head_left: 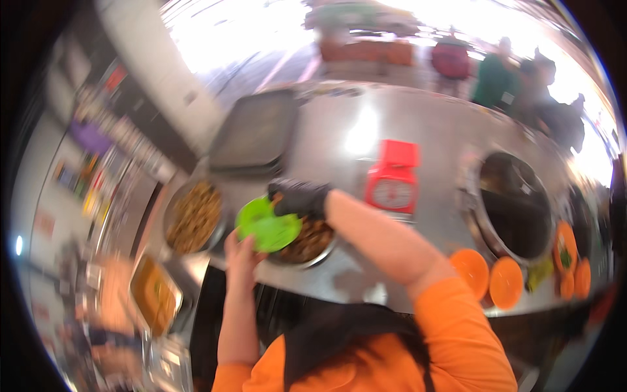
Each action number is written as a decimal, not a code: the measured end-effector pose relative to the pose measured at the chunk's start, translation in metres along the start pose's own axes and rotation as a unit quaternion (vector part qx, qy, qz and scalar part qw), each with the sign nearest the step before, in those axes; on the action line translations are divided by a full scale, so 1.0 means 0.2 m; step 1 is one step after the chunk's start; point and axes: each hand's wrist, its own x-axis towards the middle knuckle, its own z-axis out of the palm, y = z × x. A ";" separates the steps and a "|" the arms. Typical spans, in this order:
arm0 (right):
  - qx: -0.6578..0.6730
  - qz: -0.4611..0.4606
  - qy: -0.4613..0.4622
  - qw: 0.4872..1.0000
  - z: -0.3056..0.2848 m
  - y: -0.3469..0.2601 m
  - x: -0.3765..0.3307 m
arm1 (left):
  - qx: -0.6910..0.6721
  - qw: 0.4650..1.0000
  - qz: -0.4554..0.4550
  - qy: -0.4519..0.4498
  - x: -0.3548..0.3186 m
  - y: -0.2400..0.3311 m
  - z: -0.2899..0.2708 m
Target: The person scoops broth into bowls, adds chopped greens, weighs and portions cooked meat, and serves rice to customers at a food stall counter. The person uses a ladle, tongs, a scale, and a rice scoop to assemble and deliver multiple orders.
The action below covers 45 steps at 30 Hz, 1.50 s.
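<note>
A bright green bowl (268, 232) is held at its near left rim by my bare left hand (243, 253), tilted over a metal bowl. My right hand (297, 198), in a black glove, reaches across from the right with fingers curled at the green bowl's far edge. Brown bits show by its fingertips, too blurred to name. Beneath, the metal bowl (317, 260) holds dark brown food chunks (308, 243), partly hidden by the green bowl and my right hand. Left of it, another round bowl is full of lighter brown food pieces (194, 219).
A red kitchen scale (393, 179) stands on the steel table (450, 140) beyond my right forearm. Dark trays (255, 134) lie far left, a large pot (513, 206) far right, orange bowls (470, 273) near right. A rectangular pan (157, 294) sits lower left. People (496, 78) are beyond the table.
</note>
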 end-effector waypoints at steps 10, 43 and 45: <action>-0.361 0.003 -0.009 0.932 0.06 0.11 0.19 | -0.191 0.979 -0.058 0.040 -0.02 0.04 -0.27; -0.170 0.001 -0.039 0.985 0.04 -0.26 0.25 | -0.119 0.972 -0.151 -0.137 0.28 0.03 -0.39; -0.322 -0.027 0.003 0.946 -0.07 -0.23 0.20 | -0.126 0.970 -0.168 -0.122 0.26 0.02 -0.43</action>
